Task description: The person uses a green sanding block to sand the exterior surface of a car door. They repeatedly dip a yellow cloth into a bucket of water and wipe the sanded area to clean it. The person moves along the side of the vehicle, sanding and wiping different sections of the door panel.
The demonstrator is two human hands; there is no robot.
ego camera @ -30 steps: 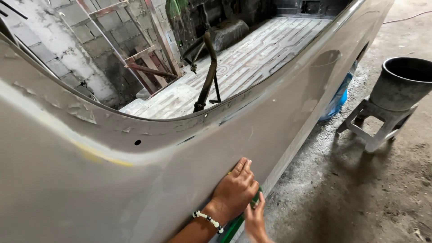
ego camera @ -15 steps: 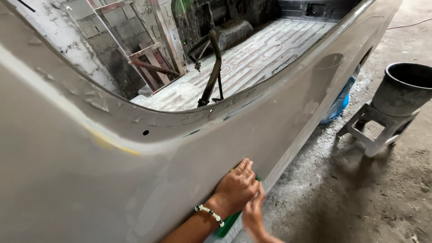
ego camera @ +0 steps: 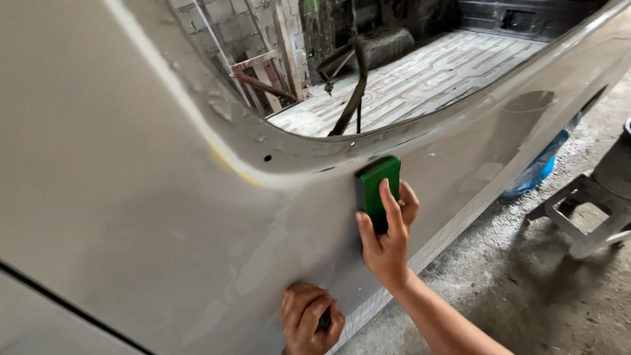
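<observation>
A large grey primed car body panel (ego camera: 164, 217) fills the left and middle of the view. My right hand (ego camera: 388, 243) presses a green rectangular sanding block (ego camera: 378, 187) flat against the panel, just under the curved window edge, with fingers spread over the block's lower half. My left hand (ego camera: 309, 322) is lower down at the panel's bottom edge, its fingers curled tight around that edge. A dark bit shows between the fingers; what it is cannot be told.
Through the opening I see the ribbed vehicle floor (ego camera: 420, 82) and a bent dark bar (ego camera: 351, 92). A concrete floor (ego camera: 526, 296) lies to the right, with a grey stool (ego camera: 585, 217) and a blue plastic bag (ego camera: 542, 167). A small hole (ego camera: 267, 158) marks the panel.
The green block has come up from the panel's lower edge to just under the window line, now in my right hand. My left hand went from lying flat to curled at the bottom edge.
</observation>
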